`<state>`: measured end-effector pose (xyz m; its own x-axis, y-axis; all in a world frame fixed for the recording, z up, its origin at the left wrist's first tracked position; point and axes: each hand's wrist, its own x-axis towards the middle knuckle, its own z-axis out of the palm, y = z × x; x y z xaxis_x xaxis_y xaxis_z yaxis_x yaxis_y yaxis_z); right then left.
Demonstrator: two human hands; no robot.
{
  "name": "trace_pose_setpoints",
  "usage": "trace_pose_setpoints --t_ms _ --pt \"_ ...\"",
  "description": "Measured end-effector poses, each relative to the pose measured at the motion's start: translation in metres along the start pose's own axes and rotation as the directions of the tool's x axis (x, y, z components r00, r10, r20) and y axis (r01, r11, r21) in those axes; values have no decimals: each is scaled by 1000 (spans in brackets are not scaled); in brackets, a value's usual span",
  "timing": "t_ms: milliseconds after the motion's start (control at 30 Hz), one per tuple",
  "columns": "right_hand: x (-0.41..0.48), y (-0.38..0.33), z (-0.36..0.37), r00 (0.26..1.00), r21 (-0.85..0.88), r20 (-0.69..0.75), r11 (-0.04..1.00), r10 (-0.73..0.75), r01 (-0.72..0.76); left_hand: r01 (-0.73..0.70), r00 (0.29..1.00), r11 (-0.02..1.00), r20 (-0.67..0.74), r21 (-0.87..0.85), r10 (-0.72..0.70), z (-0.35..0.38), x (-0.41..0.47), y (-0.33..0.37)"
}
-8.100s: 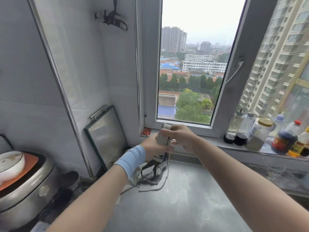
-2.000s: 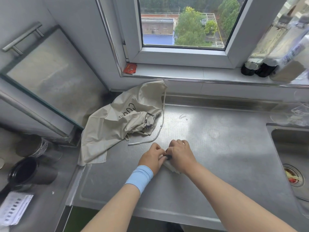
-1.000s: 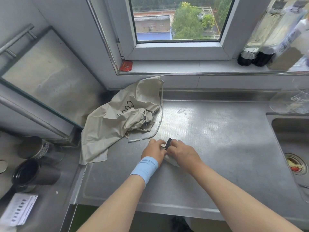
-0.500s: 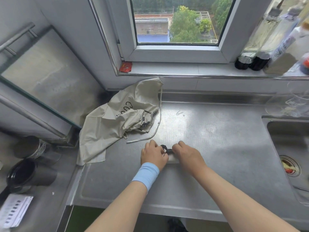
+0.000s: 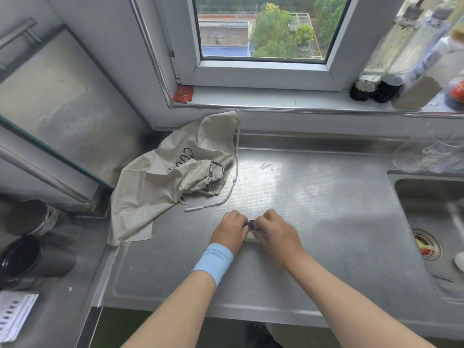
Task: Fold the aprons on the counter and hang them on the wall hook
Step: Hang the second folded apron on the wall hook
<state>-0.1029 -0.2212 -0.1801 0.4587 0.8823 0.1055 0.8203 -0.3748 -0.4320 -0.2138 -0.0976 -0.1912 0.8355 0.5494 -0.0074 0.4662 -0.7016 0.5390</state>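
A crumpled beige apron [image 5: 173,182] with dark lettering lies at the back left of the steel counter [image 5: 313,197], its tie string trailing to the right. In front of it my left hand [image 5: 231,231] and my right hand [image 5: 275,231] meet over a small folded beige bundle [image 5: 250,237], mostly hidden under them. Both hands pinch a black strap [image 5: 250,223] on top of the bundle. The wall hook is out of view.
A sink [image 5: 434,229] with a drain sits at the right. Bottles [image 5: 391,54] stand on the window sill. A framed metal panel [image 5: 50,96] leans against the left wall, with dark cups [image 5: 27,257] and a paper sheet below it. A clear glass container [image 5: 431,154] stands behind the sink.
My hands came down from the window to the counter with the folded bundle. Over the last second they stayed together on its black strap, shifting only slightly.
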Motion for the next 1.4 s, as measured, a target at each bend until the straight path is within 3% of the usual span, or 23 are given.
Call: trace_pose_setpoints --t_ms 100,200,367,567,767,867,1000,1133,1300,1400 --pt "6 -6 -2 998 -28 -12 997 67 -67 47 998 999 51 -14 -46 2 3 4" --pt "10 -16 6 993 -90 5 989 116 -115 225 967 968 146 -108 -208 2 8 10" --pt "1 -19 16 964 151 -62 957 259 -247 419 873 899 329 -130 -360 1 16 14" --pt "-12 -6 13 994 269 21 957 106 -108 491 851 853 310 -179 -424 3 15 11" --pt "5 -6 8 999 104 -9 993 -50 51 492 866 815 271 -307 -421 -2 10 17" --pt "8 -4 4 996 46 86 999 21 -25 474 879 797 260 -376 -400 -4 -2 19" --pt "10 -5 -5 968 35 249 999 8 -17 361 922 893 248 -269 -298 2 -12 15" --pt "24 -12 -20 948 -116 316 993 33 4 289 939 941 243 -178 -242 3 -9 10" --pt "40 -23 -37 920 120 378 980 103 -159 236 933 970 291 -52 -211 -11 -4 18" --pt "49 -21 -49 817 271 546 884 185 -381 211 930 977 310 -16 -196 -26 1 21"
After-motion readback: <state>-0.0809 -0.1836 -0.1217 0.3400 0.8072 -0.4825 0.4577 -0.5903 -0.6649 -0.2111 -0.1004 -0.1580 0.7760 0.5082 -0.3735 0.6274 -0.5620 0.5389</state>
